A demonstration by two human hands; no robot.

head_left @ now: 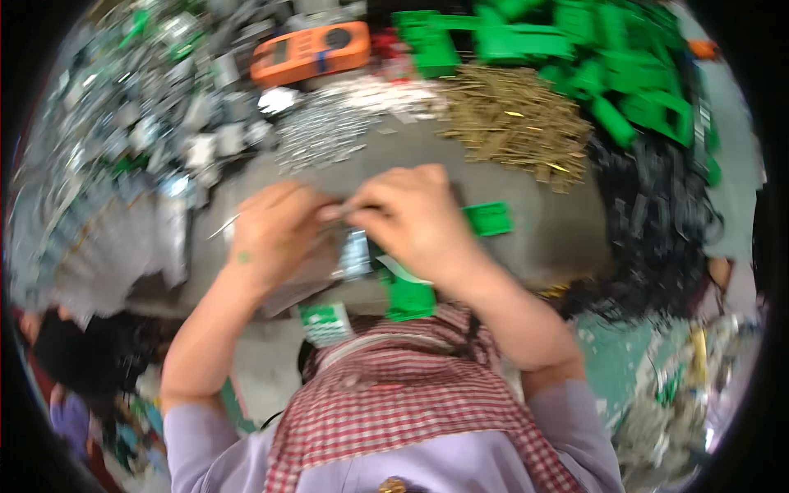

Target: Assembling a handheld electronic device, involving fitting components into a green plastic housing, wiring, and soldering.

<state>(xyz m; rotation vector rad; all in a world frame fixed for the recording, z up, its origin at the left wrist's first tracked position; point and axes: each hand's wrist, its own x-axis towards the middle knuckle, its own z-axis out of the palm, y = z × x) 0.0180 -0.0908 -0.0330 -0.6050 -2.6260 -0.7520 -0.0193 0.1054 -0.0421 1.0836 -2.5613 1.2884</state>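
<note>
My left hand (275,226) and my right hand (417,220) meet over the middle of the table, fingers pinched together. Between the fingertips is something small and dark, too blurred to name. A thin pale stick (223,228) pokes out beside my left hand. Under the hands lies a shiny silvery piece (355,255). A green plastic part (409,297) sits at the table's near edge, below my right wrist, and a second green plastic piece (488,218) lies just right of that hand. A green-and-white printed piece (325,323) is at the near edge too.
Beyond the hands are a heap of small silvery metal pieces (322,127), a pile of brass-coloured strips (518,119) and an orange multimeter (312,52). Green plastic housings (604,62) fill the far right. Black strips or wires (653,222) lie right, mixed metallic-looking parts (123,115) left.
</note>
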